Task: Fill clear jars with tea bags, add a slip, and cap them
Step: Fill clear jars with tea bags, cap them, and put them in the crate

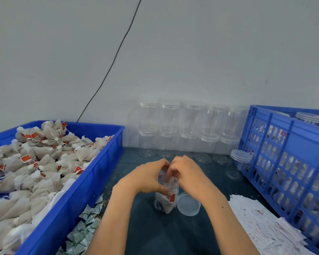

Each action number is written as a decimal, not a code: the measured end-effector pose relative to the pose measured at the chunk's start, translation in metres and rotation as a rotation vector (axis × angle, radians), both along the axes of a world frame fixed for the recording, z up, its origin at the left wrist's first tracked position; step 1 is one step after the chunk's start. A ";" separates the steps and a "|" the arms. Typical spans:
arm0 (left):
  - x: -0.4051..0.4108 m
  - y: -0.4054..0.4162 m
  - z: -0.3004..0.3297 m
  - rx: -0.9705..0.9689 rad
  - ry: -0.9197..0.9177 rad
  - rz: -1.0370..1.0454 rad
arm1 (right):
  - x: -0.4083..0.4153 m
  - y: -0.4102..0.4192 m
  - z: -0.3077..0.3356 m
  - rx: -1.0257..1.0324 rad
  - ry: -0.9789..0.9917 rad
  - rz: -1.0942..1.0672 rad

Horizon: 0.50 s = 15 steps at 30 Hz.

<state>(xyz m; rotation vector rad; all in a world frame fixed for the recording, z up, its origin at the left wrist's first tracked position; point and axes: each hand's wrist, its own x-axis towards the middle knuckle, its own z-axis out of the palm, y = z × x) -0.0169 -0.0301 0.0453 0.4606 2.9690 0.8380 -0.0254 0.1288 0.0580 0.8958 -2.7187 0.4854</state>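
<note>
Pressing tea bags down into the open jar (167,196), I find the filling step in hand and close to done by my reading. The jar stands upright on the bench (173,234), centre front, with bags and a red tag visible through its wall. My left hand (145,178) wraps the jar's neck, grip clamped on it, thumb low on the near side. My right hand (187,172) sits over the mouth with its fingers curled down into the opening; I judge its grip closed on a bag, though the fingertips are hidden inside the rim. The lid (188,204) lies flat on the bench just beside the jar's right. Stock of loose tea bags (44,162) fills the blue tray (72,205) on the left. Printed slips (261,225) lie in a loose pile on the right, near the blue crate (287,162) that holds finished jars. Empty capped jars (184,129) are stacked two high against the wall. Small green-and-white sachets (87,223) lie beside the tray; their role is unclear. The next move, as I assess it, calls for freeing the right hand, taking one slip from the pile, seating it inside, then capping.
</note>
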 end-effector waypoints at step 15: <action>-0.002 -0.002 0.001 -0.069 -0.015 0.012 | 0.004 -0.003 0.000 0.002 0.164 -0.062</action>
